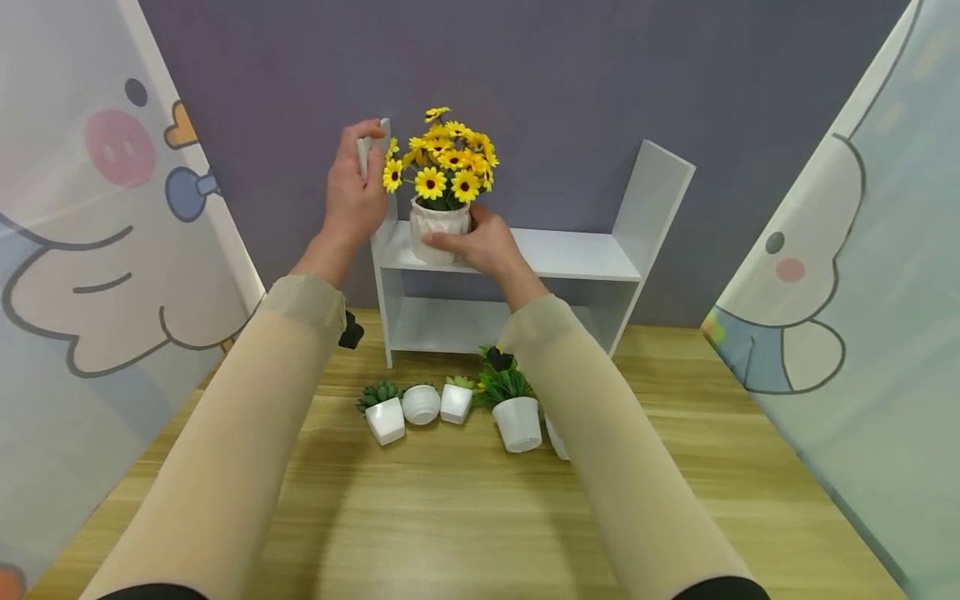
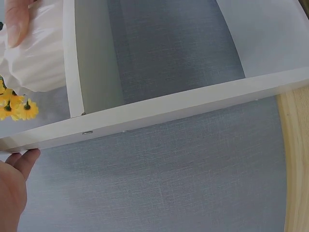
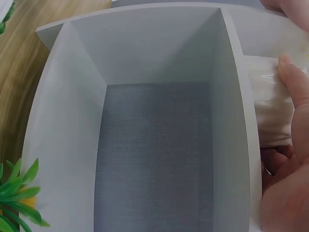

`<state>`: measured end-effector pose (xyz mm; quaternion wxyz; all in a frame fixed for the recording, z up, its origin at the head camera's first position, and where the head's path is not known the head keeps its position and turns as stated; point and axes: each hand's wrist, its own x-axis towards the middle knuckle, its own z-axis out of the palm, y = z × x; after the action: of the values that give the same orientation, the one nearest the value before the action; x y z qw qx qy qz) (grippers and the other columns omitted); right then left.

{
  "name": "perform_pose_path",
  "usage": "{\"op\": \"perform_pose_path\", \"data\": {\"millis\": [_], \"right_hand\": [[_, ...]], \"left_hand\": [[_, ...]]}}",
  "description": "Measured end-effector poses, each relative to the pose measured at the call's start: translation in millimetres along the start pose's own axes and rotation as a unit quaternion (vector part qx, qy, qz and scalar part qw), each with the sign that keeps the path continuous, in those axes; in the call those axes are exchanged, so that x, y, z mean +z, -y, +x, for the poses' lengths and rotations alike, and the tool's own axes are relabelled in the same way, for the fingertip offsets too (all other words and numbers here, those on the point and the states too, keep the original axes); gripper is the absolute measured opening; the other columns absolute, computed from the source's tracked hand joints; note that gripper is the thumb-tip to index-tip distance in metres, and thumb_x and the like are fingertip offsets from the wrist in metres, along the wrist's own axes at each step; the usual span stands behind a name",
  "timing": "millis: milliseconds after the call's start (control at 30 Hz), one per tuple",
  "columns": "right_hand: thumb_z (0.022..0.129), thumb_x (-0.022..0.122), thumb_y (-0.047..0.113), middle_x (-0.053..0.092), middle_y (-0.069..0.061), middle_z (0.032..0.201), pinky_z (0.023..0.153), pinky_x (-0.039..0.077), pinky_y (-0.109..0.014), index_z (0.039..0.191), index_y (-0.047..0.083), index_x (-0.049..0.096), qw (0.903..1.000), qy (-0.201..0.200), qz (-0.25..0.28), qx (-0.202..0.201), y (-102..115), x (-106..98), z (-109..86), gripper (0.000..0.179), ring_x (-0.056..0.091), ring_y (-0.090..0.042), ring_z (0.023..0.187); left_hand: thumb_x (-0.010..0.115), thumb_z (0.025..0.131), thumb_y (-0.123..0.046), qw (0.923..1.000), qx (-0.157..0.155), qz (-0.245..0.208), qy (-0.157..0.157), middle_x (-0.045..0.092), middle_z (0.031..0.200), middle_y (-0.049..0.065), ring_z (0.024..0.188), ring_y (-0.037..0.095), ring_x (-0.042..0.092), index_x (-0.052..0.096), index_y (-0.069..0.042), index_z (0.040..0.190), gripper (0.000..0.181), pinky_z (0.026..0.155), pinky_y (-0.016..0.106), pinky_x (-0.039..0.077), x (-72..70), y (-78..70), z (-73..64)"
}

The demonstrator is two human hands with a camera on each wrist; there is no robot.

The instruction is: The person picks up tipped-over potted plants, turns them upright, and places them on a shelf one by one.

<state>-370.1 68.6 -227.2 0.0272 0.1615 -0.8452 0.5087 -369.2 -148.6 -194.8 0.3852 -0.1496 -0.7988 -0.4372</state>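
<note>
A white textured pot (image 1: 435, 221) of yellow daisy-like flowers (image 1: 452, 160) sits at the left end of the upper board of a small white shelf (image 1: 573, 255). My right hand (image 1: 487, 243) grips this pot, thumb across its front and fingers around its far side; the right wrist view shows the pot (image 3: 269, 104) against the board. At the upper end of the left side panel, my left hand (image 1: 355, 190) holds the shelf. From the left wrist, fingers (image 2: 29, 162) touch the panel's outer face, while the thumb is hidden there.
Before the shelf on the wooden table (image 1: 405, 517) lie small succulents in white pots (image 1: 386, 421) and a larger leafy plant in a white pot (image 1: 517, 425). Another white pot (image 1: 555, 437) is partly behind my right sleeve. Cartoon-printed panels (image 1: 825, 250) flank the table.
</note>
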Motion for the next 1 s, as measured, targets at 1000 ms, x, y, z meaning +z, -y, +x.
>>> {"op": "perform_pose_path", "data": {"millis": [1000], "right_hand": [[0.094, 0.085, 0.051, 0.062, -0.005, 0.156, 0.109, 0.056, -0.041, 0.163, 0.018, 0.05, 0.9998, -0.016, -0.014, 0.005, -6, 8, -0.1, 0.084, 0.062, -0.023, 0.138]], "left_hand": [[0.038, 0.118, -0.035, 0.9998, -0.003, -0.017, -0.003, 0.047, 0.171, -0.011, 0.068, 0.01, 0.039, 0.051, -0.018, 0.15, 0.038, 0.069, 0.027, 0.037, -3.6, 2.4, -1.7]]}}
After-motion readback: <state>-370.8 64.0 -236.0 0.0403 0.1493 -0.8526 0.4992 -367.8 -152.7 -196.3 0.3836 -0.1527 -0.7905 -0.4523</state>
